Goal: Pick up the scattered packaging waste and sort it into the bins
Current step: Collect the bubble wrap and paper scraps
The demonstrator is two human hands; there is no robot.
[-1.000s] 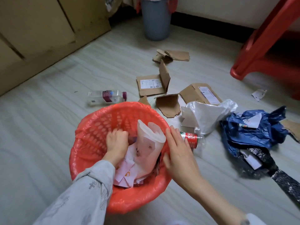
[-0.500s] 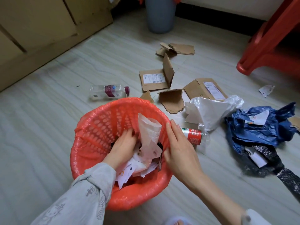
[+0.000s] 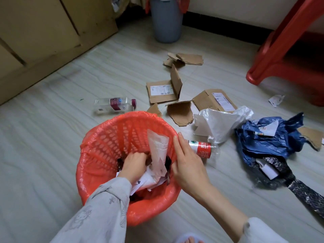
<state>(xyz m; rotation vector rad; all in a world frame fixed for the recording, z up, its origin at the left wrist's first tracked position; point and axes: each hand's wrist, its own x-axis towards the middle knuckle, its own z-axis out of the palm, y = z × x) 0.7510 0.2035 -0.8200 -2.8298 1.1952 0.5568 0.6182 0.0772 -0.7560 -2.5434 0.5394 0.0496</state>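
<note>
Pale streaked floor point(image 3: 52, 155) underfoot, with yellow cabinet doors point(image 3: 43, 28) along the far left and a red plastic stool point(image 3: 280, 55) at the far right. Nearest, a red mesh bin point(image 3: 108, 142) lined with a red bag, holding crumpled white paper point(image 3: 157, 151) and darker scraps. Left hand point(image 3: 134, 164) down inside the bin, fingers curled into the paper and scraps, pressing or gripping them; cannot tell which. Right hand point(image 3: 188, 165) resting against the bin's right rim, fingers straight and together, holding nothing, just touching the rim and the upright white paper. Just beside that hand, a red-labelled plastic bottle point(image 3: 204, 149) lying on its side on the floor. Beyond the bin to the left, a clear bottle with a maroon cap point(image 3: 114, 104), also on its side. Further back, torn cardboard pieces point(image 3: 182, 112) scattered, one labelled flat box point(image 3: 161, 91) with a flap standing up and another labelled box point(image 3: 214, 100) near it. White plastic bag point(image 3: 222, 122) crumpled to the right of the bin, touching the red-labelled bottle. Blue plastic bag point(image 3: 273, 139) further right, over a black speckled bag point(image 3: 287, 178). Grey bin point(image 3: 166, 20) standing by the far wall, well apart from the rest.
</note>
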